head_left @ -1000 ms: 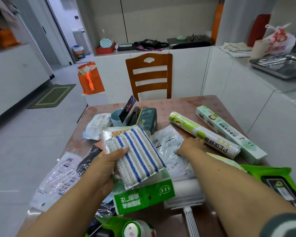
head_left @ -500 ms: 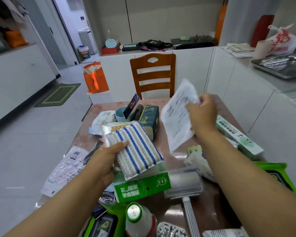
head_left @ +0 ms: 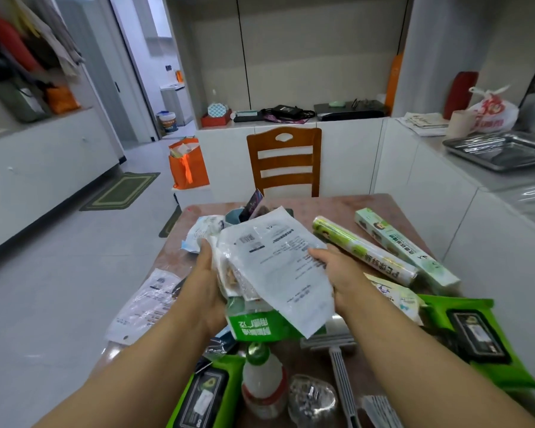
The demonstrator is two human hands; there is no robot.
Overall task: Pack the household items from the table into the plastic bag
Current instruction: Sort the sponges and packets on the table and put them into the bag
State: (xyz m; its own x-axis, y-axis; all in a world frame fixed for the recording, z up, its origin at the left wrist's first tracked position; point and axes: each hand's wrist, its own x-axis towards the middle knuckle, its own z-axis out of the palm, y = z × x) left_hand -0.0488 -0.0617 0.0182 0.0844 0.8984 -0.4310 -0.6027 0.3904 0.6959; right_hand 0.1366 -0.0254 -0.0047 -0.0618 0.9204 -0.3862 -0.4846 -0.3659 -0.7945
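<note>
Over the middle of the brown table [head_left: 346, 205] I hold a stack of packs with both hands. My left hand [head_left: 206, 282] grips the scrub pad pack [head_left: 229, 273] from the left; its striped face is hidden. My right hand [head_left: 337, 273] holds a flat white printed plastic packet [head_left: 278, 261] against the top of that stack. Below them sits a green and white sponge pack [head_left: 260, 325]. No plastic bag for packing can be picked out with certainty.
A cling film roll [head_left: 365, 251] and a long light green box [head_left: 405, 245] lie at the right. Green wipes packs [head_left: 476, 335] [head_left: 204, 396], a white bottle [head_left: 263, 381], a lint roller [head_left: 340, 366] and a clear packet [head_left: 145, 304] crowd the near side. A wooden chair [head_left: 284, 162] stands behind the table.
My right hand picked the white printed packet up from the table, lifted it, then brought it down onto the scrub pad pack in my left hand. The camera tilted up slightly.
</note>
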